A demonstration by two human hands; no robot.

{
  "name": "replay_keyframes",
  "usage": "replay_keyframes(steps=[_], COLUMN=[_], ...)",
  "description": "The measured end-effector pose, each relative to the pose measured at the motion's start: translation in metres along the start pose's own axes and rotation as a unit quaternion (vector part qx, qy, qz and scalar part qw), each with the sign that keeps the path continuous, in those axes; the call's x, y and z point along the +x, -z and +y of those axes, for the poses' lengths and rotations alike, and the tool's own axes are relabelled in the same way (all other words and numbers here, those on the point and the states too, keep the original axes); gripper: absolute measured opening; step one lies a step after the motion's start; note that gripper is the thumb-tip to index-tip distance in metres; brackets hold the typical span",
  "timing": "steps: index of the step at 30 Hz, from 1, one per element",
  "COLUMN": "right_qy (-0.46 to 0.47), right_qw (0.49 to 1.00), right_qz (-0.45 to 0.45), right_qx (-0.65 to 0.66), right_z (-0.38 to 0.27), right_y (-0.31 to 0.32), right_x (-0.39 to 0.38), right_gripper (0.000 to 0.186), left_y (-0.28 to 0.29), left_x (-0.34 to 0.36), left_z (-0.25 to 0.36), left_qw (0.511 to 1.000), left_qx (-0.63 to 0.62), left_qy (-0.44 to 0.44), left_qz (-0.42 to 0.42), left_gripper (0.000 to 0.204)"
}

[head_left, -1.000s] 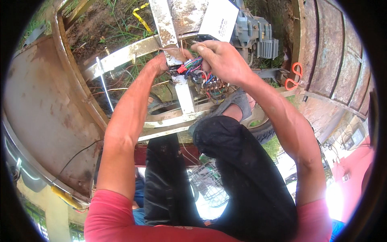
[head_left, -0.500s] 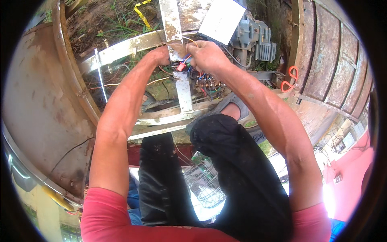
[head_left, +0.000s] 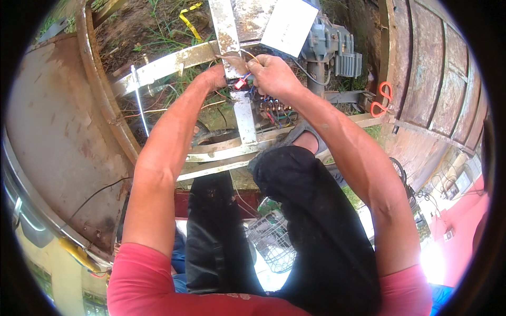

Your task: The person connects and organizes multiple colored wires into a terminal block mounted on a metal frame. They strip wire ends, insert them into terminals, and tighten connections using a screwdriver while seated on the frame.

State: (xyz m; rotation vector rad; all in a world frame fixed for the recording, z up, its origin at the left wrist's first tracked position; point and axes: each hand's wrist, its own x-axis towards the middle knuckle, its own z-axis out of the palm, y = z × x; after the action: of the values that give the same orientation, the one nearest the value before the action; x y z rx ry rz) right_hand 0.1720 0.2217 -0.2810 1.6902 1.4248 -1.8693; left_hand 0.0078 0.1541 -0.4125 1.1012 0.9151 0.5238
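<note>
Bright daylight; glare blows out the lower right; white panel washed out; straight edges bend rimward.

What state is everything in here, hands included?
Left hand: against the white bar, fingers partly hidden.
Right hand: pinched shut, seemingly on a thin wire.
Red connector: beside the right hand; plugged or not, unclear.
Terminals: uncovered, wires around them.
White panel: tilted.
Yellow strip: bent.
Orange handles: open or shut, unclear.

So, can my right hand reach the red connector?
Probably yes: the right hand is close beside the red connector, nothing visible between, though that hand seems to pinch a thin wire.
</note>
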Motion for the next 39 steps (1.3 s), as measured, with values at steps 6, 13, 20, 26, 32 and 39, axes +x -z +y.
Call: replay_keyframes(steps=[6,13,20,26,32,39], right_qy=[0.034,0.072,0.091,0.094,0.151,0.158], right_qw=[0.999,0.996,0.988,0.982,0.988,0.987], right_qz=[-0.002,0.028,0.008,0.004,0.039,0.012], right_qx=[-0.01,0.047,0.125,0.162,0.019,-0.011], right_z=[0.003,0.003,-0.006,-0.009,0.001,0.008], right_y=[-0.001,-0.002,0.028,-0.004,-0.006,-0.01], right_x=[-0.005,-0.023,-0.071,-0.11,-0.104,-0.099], right_gripper=[0.03,0.031,0.029,0.03,0.034,0.041], left_y=[-0.004,-0.026,-0.046,-0.042,-0.039,-0.025], left_x=[-0.001,-0.032,-0.115,-0.137,-0.084,-0.091], left_z=[-0.021,-0.007,0.103,0.195,0.193,0.19], left_qw=[0.99,0.896,0.884,0.927,0.945,0.954], left_qx=[-0.129,-0.411,-0.14,0.0,0.224,0.231], left_qy=[0.052,0.098,0.212,0.11,-0.064,0.063], left_qz=[0.024,0.132,0.392,0.36,0.23,0.178], left_gripper=[0.022,0.041,0.027,0.03,0.036,0.02])
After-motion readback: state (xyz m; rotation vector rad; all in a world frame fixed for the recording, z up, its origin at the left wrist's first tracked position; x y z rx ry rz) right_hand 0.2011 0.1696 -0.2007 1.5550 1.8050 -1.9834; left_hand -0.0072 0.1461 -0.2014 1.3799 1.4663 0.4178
